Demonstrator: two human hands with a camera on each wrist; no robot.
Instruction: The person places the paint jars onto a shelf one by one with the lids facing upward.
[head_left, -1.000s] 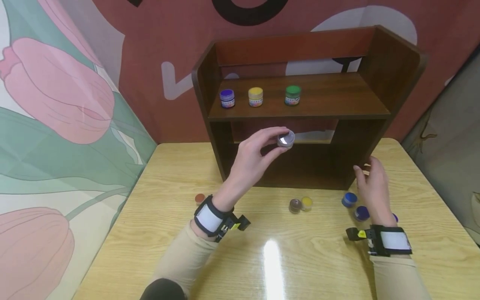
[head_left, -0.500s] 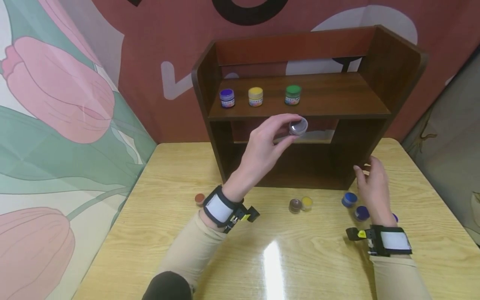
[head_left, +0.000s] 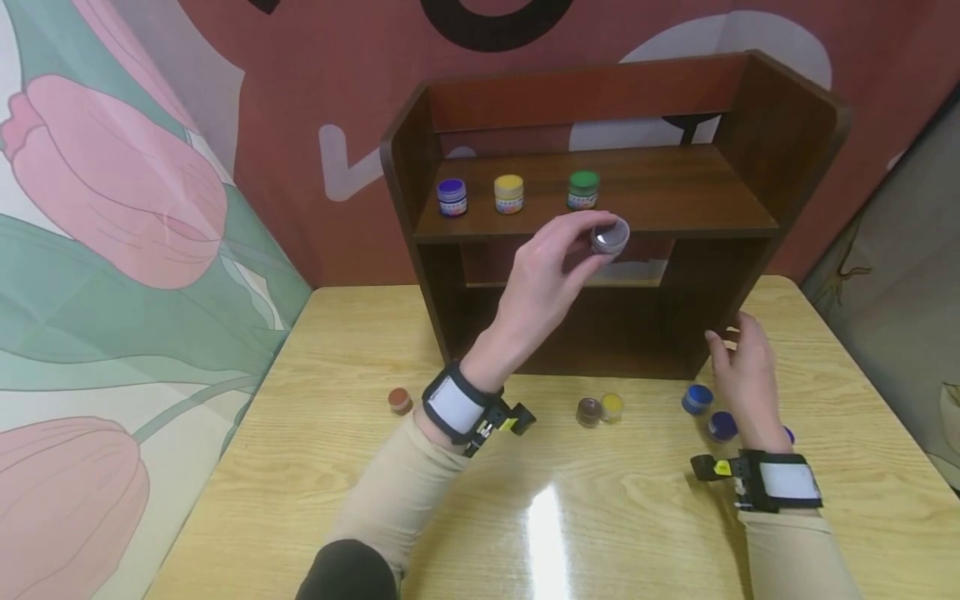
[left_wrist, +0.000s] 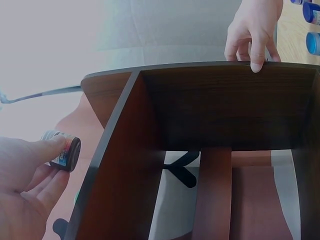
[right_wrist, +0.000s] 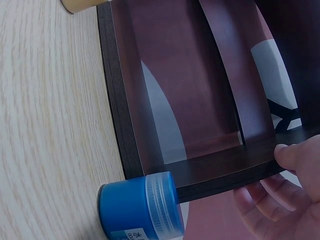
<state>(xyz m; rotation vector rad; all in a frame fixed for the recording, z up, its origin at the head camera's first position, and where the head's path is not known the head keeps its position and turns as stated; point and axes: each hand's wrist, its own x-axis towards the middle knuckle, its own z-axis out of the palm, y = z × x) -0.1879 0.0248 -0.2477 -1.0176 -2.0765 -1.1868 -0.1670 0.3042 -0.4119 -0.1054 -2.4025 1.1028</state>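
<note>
While pinched in left grip (head_left: 543,279), slightly right of upper centre in head view, treat jar (head_left: 611,237) as probably light, stiff, slippery (smooth plastic, likely); take round curved sides. Note right grip (head_left: 748,375) curled over side edge of shelf (head_left: 783,142), right of frame.

The person's left arm (head_left: 405,487) is slanting forward and to the right, and its left grip (head_left: 538,279) is pinching, the forefinger curving over the top and the thumb pressing from below. The right arm (head_left: 797,554) is pointing more nearly straight ahead, while the right grip (head_left: 750,375) is clasping, its thumb (right_wrist: 295,155) lying opposite the bent fingers (right_wrist: 283,192).
</note>
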